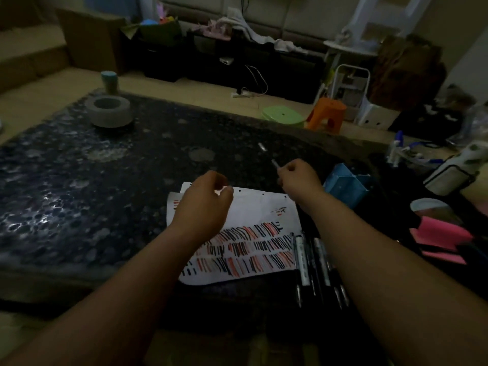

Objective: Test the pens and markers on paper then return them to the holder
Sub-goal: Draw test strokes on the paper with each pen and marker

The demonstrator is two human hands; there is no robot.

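Note:
A white sheet of paper [253, 207] covered with rows of black and red test strokes lies on the dark patterned table [79, 186]. My right hand [301, 180] grips a pen [275, 163] just beyond the sheet's far right corner; only the pen's light tip pokes out of the fist. My left hand [206, 204] hovers over the sheet's left part with fingers loosely curled, holding nothing. Several black pens [314, 260] lie side by side just right of the paper. The blue holder [348, 183] stands to the right of my right hand.
A grey roll of tape [109, 110] sits at the table's far left, with a teal cup [108, 80] behind it. A small light cap [262, 147] lies on the table beyond my right hand. Pink paper [438, 241] and a white bottle [454, 167] are at the right.

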